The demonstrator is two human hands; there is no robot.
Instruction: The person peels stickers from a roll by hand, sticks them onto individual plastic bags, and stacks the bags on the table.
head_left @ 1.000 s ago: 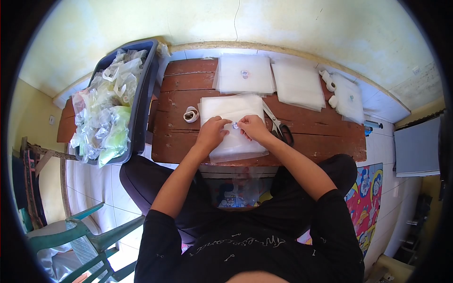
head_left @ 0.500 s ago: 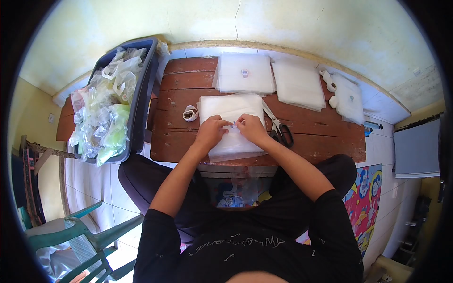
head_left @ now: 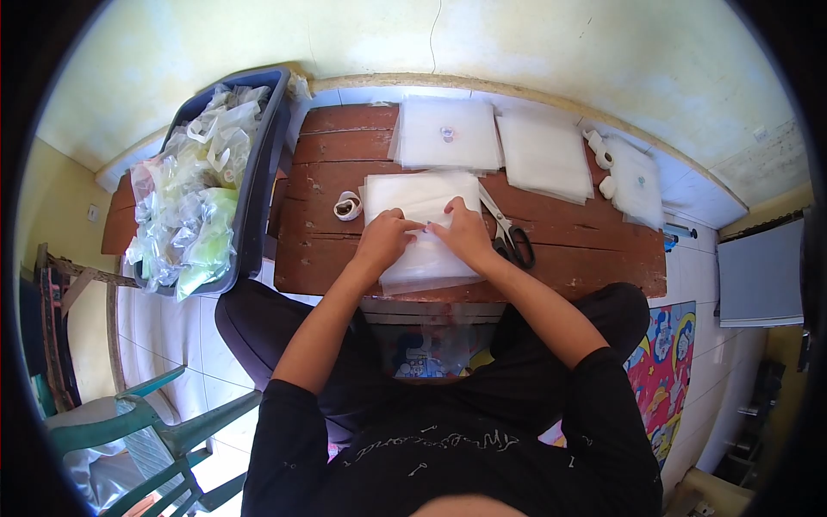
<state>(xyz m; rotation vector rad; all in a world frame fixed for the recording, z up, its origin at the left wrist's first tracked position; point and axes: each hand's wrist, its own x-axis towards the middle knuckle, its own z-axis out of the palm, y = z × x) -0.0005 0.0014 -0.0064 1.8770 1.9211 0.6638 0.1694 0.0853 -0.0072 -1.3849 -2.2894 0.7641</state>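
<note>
1. Worktop (head_left: 323, 267) of brown planks; near edge runs just beyond the person's knees, with the front plastic stack (head_left: 422, 191) set close to it.
2. Bare planks seen left of the front stack, broken only by a small white roll (head_left: 347, 207); more open planks at right, beyond the scissors (head_left: 519, 247).
3. Scissors laid aslant just beside the stack's right edge, black handles toward the person; contact with the stack cannot be told.
4. Far side crowded: rear plastic stack (head_left: 448, 138) and a second plastic stack (head_left: 544, 155) side by side, little room left before the front stack.
5. Left end bounded by a dark bin (head_left: 261, 185), filled with crumpled plastic bags (head_left: 194, 211).
6. Both forearms angled inward over the near edge. Left hand (head_left: 386, 239) rested on the front stack, fingers bent, index pointed to its middle; grip cannot be told.
7. Right hand (head_left: 462, 233) laid opposite: thumb stretched to the middle, index raised well apart from it, nothing seen held between.
</note>
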